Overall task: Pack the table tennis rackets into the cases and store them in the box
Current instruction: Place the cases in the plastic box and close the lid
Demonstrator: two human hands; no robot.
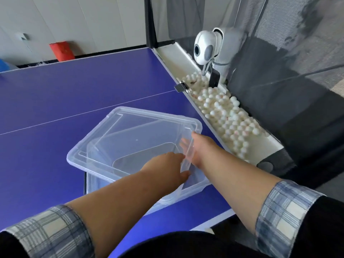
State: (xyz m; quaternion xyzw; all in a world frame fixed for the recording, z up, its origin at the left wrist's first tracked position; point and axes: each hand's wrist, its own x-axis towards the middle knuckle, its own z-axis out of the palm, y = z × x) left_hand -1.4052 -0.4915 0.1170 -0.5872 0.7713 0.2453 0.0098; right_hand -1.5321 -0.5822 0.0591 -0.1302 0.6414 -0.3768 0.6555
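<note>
Clear lid (134,131) tilted, askew over transparent storage box (192,189); left hand (167,168) and right hand (195,148) grip its right edge, fingers curled round rim

Table-tennis room: blue table (74,86), ball machine (210,49)

The left grip (167,168) and right grip (195,146) hold the right edge of the lid (130,135), with the right grip farther out. The lid extends left of both grips and lies tilted over the box (191,189), which stands beneath them on the counter (55,90). Right of the grips, beyond the counter edge, a trough (175,54) holds balls (223,116). A ball machine (208,47) stands at its far end.
</note>
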